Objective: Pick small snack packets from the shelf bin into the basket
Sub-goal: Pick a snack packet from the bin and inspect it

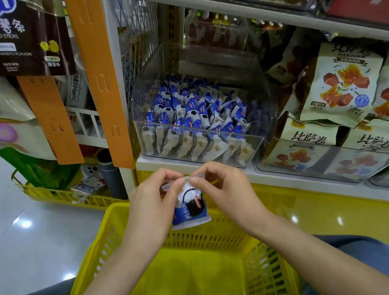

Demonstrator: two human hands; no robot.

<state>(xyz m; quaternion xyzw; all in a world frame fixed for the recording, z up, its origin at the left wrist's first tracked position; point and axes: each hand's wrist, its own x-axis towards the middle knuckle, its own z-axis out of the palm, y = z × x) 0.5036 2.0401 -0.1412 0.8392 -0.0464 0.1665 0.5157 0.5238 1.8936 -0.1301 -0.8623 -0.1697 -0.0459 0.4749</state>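
A small blue-and-white snack packet (191, 205) hangs upright above the far rim of the yellow basket (268, 269). My left hand (151, 200) and my right hand (226, 189) both pinch its top seal, one at each side. Behind them, on the white shelf, a clear plastic bin (254, 107) holds several more of the same blue-and-white packets (195, 120), packed upright in rows. The basket sits low in front of me and I see nothing inside it.
Beige snack bags with red pictures (343, 86) fill the bins to the right. An orange hanging strip (97, 68) and a dark potato-stick bag (2, 37) hang at the left. Another yellow basket (57, 195) stands on the glossy floor at the left.
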